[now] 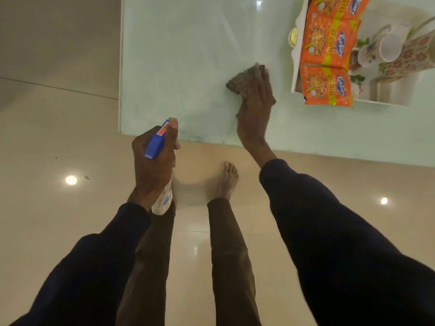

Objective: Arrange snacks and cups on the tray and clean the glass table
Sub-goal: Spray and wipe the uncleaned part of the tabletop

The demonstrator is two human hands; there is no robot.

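My right hand lies flat with straight fingers on a grey-brown cloth, pressing it onto the pale green glass table. My left hand grips a spray bottle with a blue trigger head, held over the floor just off the table's near edge. At the top right stands a white tray holding several orange snack packets and flowered white cups.
A small round gold-lidded item sits beside the tray's left rim. A patterned box lies on the tray's right side. My bare foot and legs stand on the glossy beige tiled floor by the table's corner.
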